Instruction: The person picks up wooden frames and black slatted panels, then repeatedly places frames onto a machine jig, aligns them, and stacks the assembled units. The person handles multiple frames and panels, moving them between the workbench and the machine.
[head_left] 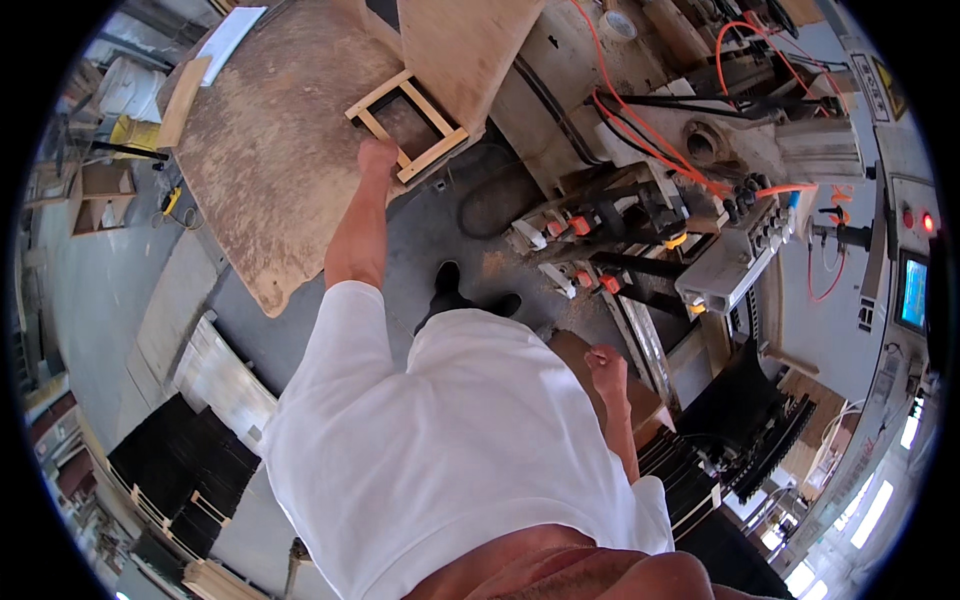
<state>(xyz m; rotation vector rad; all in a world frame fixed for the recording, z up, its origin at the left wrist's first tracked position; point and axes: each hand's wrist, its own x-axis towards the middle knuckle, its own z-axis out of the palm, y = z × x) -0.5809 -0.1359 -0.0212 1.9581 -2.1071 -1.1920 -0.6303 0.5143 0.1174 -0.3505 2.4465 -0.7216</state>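
Note:
My left arm reaches forward to a small rectangular wooden frame [437, 154] at the edge of a worn brown tabletop [290, 120]. My left hand [378, 155] is closed on the frame's near corner. The frame is made of pale wood strips around an open middle. Low on the right, my right hand [606, 370] is held beside my body with its fingers curled. Whether anything is inside them is hidden. Just beside it is a brown board or carton [572, 352].
A machine with orange-red clamps [590, 281] and orange hoses [650, 140] stands at the right. Farther right is a control panel with a lit screen [912, 290]. Dark stacked pieces [185, 465] lie at the lower left. A white bucket [130, 88] is at the far left.

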